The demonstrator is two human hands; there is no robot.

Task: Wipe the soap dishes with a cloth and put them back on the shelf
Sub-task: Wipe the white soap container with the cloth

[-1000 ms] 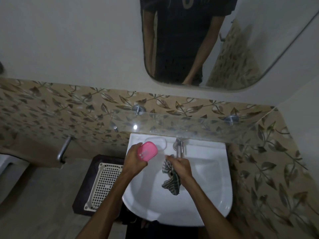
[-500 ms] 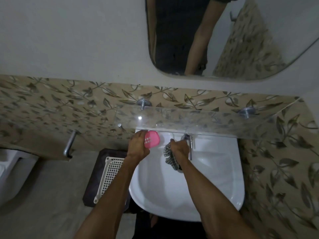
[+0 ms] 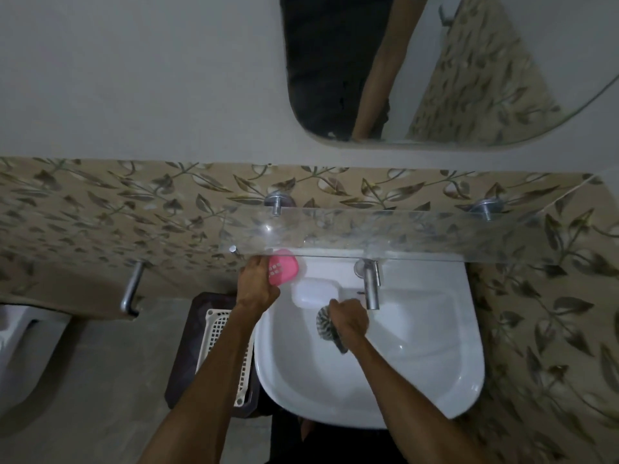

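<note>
Pink soap dish [image 3: 283,270], oval, with small white perforations, held at the front edge of the glass shelf [image 3: 418,234], at 10 o'clock from the sink [image 3: 418,363]. Left hand [image 3: 256,284] grips it, fingers curled round its left side. Right hand [image 3: 348,318], at 4 o'clock from the dish, is clenched on a striped cloth [image 3: 326,326] above the basin.
</note>
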